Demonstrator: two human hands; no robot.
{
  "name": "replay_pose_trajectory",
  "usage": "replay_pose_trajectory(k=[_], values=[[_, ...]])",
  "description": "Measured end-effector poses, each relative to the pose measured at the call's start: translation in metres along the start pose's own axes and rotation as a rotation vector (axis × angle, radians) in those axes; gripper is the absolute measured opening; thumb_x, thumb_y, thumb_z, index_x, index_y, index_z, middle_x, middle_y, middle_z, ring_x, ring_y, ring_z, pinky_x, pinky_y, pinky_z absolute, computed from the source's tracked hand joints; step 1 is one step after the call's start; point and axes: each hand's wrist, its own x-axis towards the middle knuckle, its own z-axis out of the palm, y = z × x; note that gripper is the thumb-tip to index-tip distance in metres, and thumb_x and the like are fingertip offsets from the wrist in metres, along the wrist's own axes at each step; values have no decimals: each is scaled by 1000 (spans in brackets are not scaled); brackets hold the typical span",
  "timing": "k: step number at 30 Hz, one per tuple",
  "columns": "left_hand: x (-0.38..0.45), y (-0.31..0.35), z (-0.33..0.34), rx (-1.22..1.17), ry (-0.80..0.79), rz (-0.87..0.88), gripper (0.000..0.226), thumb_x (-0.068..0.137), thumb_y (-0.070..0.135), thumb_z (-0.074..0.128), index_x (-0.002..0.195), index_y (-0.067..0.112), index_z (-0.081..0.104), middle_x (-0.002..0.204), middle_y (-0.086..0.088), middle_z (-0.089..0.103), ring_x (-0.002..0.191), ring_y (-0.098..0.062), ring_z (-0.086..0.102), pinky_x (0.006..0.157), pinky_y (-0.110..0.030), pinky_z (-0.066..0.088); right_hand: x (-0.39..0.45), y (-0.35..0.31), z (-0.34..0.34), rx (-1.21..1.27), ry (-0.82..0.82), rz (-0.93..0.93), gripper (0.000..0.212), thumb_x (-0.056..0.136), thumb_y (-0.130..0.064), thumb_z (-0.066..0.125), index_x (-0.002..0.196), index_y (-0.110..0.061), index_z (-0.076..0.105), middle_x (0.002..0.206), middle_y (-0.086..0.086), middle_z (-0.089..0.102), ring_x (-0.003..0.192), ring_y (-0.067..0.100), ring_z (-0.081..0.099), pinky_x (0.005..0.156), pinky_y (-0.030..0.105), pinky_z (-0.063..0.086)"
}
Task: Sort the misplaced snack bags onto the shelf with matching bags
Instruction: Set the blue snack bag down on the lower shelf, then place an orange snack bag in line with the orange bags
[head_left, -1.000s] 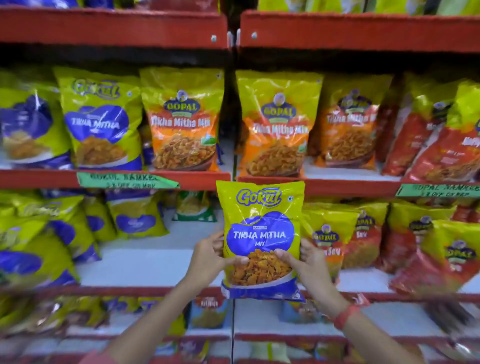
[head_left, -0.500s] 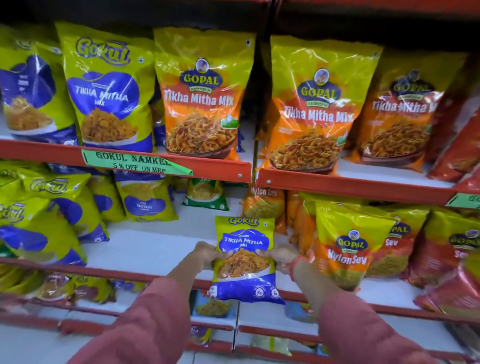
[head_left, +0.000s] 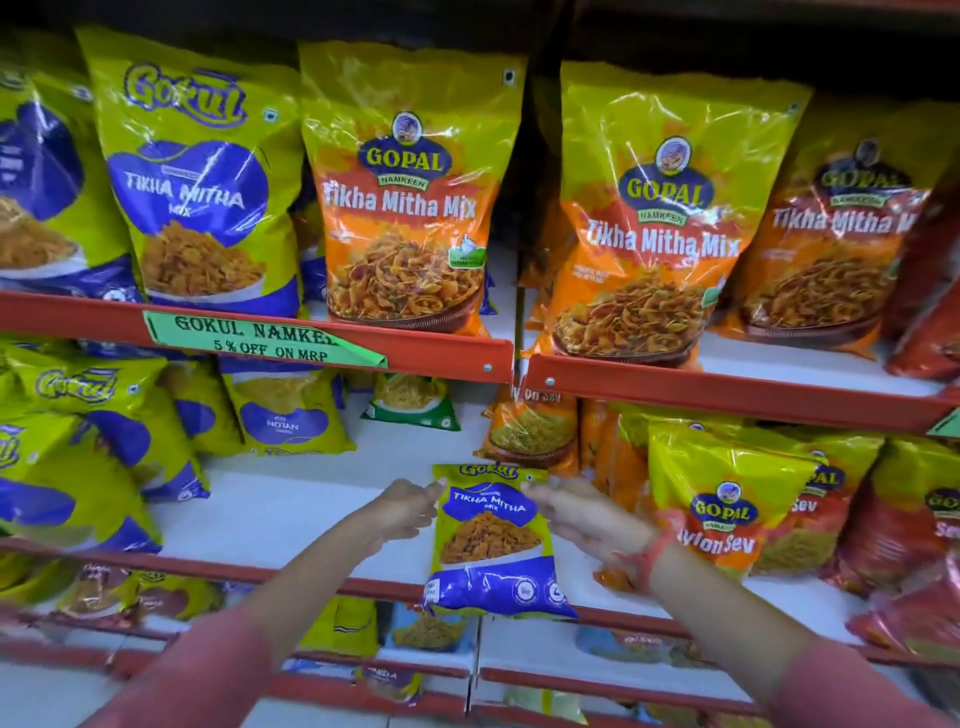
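Observation:
A small yellow-and-blue Gokul Tikha Mitha Mix bag stands upright at the front edge of the middle shelf. My left hand pinches its upper left corner and my right hand holds its upper right corner. Larger Gokul bags of the same print stand on the upper shelf at the left, and more Gokul bags fill the left of the middle shelf.
Orange Gopal Tikha Mitha Mix bags stand on the upper shelf at centre and right. Gopal Nylon Sev bags crowd the middle shelf to the right of my hands. A green price label hangs on the upper red rail.
The bag has moved forward and down from in front of the upper rail to the middle shelf's front edge. My hands have shifted from its lower sides to its top corners.

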Motion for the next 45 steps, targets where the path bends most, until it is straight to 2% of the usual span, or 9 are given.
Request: replay_pose_trajectory(k=[3,9,17,21,24,27,30,39,45], values=[[-47,30,-18,-37,-73,131,50,91,51,45,115,8,58,119,-9,65,115,-19,61,101,-33,46,-42,-36,1,53,-102,-103,50,95,-26,57,140,-7,46,151,19,43,142,26,39,114,32,33],[-125,99,-65,-207,-58,362,46,90,47,50,111,10,66,109,-4,75,103,-15,70,96,-33,53,-99,-115,3,120,-234,-371,36,94,-26,57,129,-17,56,143,5,55,133,15,51,117,33,35],[-142,145,-113,-336,582,811,47,87,23,63,129,5,54,123,-9,64,113,-16,61,95,-25,46,-82,-184,9,40,-39,-715,72,93,-35,58,153,-13,25,160,-5,29,145,10,32,120,31,27],[-109,163,-116,-254,544,776,64,84,17,67,139,-1,40,143,-14,48,128,-19,51,104,-29,42,-57,-203,24,16,20,-781,59,91,-13,63,144,-13,36,129,-22,49,120,0,49,98,9,40],[-87,168,-120,-171,458,743,36,82,17,69,115,9,58,114,-6,69,94,-8,68,71,-10,54,-36,-207,36,-21,51,-775,36,84,-10,72,118,-15,59,114,-11,68,94,-3,64,87,14,55],[-79,170,-123,-181,466,760,31,78,15,73,106,11,60,95,4,70,85,-4,70,59,-11,54,-16,-199,39,-43,120,-777,40,70,-22,84,107,-14,70,105,0,77,98,14,73,94,44,56],[-84,165,-124,-215,491,820,40,71,7,78,106,14,60,93,8,70,74,9,68,60,-9,54,-15,-193,41,-1,164,-808,36,71,-15,84,103,-21,70,102,-4,77,101,14,72,92,37,57],[-128,152,-110,-273,530,965,55,60,9,85,109,20,64,90,14,75,84,0,72,66,-13,56,-53,-180,39,20,169,-931,45,72,-12,82,114,-23,68,107,-7,76,99,3,71,80,18,57],[-159,140,-100,-274,459,992,57,60,7,85,112,16,63,78,20,75,81,0,72,63,-12,54,-81,-167,39,41,149,-937,48,69,-13,83,113,-26,69,106,-5,78,100,7,72,89,28,56]])
